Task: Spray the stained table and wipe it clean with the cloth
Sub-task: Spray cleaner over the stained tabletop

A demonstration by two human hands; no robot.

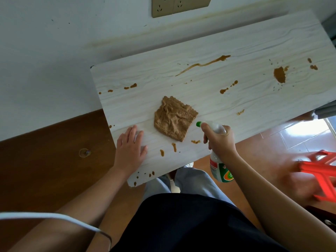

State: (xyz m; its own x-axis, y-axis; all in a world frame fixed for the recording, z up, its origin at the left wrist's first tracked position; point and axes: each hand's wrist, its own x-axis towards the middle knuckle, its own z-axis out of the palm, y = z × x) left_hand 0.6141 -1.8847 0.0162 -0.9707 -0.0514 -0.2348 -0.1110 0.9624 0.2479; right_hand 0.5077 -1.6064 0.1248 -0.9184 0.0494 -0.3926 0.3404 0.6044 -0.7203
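Observation:
The white wood-grain table (209, 88) carries several brown stains, the largest blot (279, 74) at the far right and a long streak (203, 64) near the back. A crumpled brown cloth (173, 119) lies on the table near its front middle. My left hand (131, 147) rests flat on the table, fingers straight, just left of the cloth. My right hand (219, 140) grips the neck of a white spray bottle (221, 169) with a green nozzle (198, 124), held over the table's front edge; the nozzle points toward the cloth.
A white wall with a beige socket plate (179, 5) stands behind the table. A brown wooden surface (54, 151) lies to the left. A red plastic stool (321, 175) stands on the tiled floor at the right. A white cable (54, 216) crosses my left arm.

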